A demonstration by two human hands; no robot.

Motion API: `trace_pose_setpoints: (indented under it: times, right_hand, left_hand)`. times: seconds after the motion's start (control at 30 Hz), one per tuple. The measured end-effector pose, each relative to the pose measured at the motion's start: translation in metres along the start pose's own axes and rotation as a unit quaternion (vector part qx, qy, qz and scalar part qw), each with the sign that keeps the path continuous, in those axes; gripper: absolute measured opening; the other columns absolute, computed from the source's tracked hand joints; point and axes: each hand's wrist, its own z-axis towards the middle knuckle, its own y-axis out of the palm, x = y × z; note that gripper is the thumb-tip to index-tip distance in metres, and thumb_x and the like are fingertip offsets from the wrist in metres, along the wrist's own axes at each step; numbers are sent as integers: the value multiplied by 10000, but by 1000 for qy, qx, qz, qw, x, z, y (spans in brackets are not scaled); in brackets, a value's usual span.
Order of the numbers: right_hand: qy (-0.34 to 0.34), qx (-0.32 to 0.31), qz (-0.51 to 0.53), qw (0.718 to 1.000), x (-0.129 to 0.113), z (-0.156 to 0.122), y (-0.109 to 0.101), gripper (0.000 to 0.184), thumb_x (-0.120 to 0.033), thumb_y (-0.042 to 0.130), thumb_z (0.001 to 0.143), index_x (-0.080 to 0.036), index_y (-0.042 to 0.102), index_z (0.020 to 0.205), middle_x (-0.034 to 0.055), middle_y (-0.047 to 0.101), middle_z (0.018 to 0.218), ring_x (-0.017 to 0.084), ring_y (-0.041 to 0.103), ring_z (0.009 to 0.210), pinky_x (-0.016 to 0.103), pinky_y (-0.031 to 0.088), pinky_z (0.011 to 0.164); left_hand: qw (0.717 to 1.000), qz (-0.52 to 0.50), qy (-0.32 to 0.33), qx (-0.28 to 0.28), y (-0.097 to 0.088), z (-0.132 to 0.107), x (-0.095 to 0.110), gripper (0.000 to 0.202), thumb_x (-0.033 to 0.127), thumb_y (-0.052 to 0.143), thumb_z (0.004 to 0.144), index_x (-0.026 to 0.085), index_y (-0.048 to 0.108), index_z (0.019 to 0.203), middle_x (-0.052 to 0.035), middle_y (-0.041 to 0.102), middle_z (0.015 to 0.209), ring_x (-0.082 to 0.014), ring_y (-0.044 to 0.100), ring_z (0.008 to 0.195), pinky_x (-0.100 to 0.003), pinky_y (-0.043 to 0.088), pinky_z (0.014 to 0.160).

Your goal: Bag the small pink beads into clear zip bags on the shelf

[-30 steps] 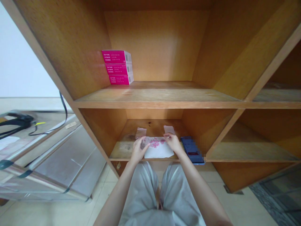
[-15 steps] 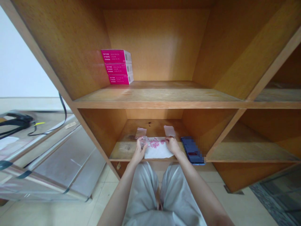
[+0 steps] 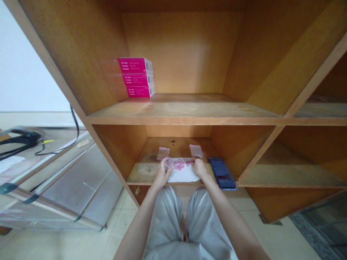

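A white sheet (image 3: pixel 184 176) lies on the lower shelf, with many small pink and red pieces (image 3: pixel 179 165) spread over its far half; they look like beads or pills. At the sheet's left edge, my left hand (image 3: pixel 162 174) is closed around a small clear plastic cup (image 3: pixel 168 163). My right hand (image 3: pixel 198 167) rests over the sheet's right side, fingertips pinched together at the pink pieces there; what lies between them is too small to make out. Behind the hands are two clear plastic bags, a left bag (image 3: pixel 163 152) and a right bag (image 3: pixel 196 150).
A dark phone (image 3: pixel 221 174) lies right of my right hand, near the shelf's front edge. Three pink boxes (image 3: pixel 137 78) are stacked on the upper shelf (image 3: pixel 187 108). A wooden divider (image 3: pixel 260 155) stands at right, and a glass-panelled frame (image 3: pixel 73 191) at left.
My left hand and the clear cup have shifted slightly, with the cup now tipped a little more toward the sheet. The right hand stays at nearly the same spot.
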Motion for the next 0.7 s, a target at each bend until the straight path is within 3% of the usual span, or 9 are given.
trace_pose_setpoints:
  times: [0.2,0.4,0.53,0.7]
  right_hand:
    - [-38,45,117,991,-28,-5,-23,167,-139,467,761,-126,628,804,110,658,811,178,607,764,255,423,699]
    - [-194,66,270,941,-80,-17,-39,133,-220,482,778,-162,595,817,54,625,835,151,564,800,266,416,754]
    - [-257,35,258,931,-97,-21,-31,82,-186,525,760,-170,602,782,47,615,864,147,543,845,274,393,800]
    - [-259,-15,193,946,-101,-21,-24,121,-186,521,775,-168,639,758,59,626,878,154,543,869,278,384,799]
  left_hand:
    - [1000,6,9,-5,-1,0,2,479,338,431,819,201,258,1243,-116,414,1188,-205,407,1114,-407,298,956]
    - [1000,6,16,-5,0,0,3,496,336,442,811,199,251,1248,-118,395,1217,-203,389,1141,-399,287,969]
    - [1000,3,20,-8,1,0,3,493,338,442,811,194,247,1241,-120,388,1227,-199,375,1159,-391,282,978]
    - [999,1,32,-11,1,0,1,503,341,441,812,181,229,1239,-127,367,1244,-194,350,1184,-382,268,994]
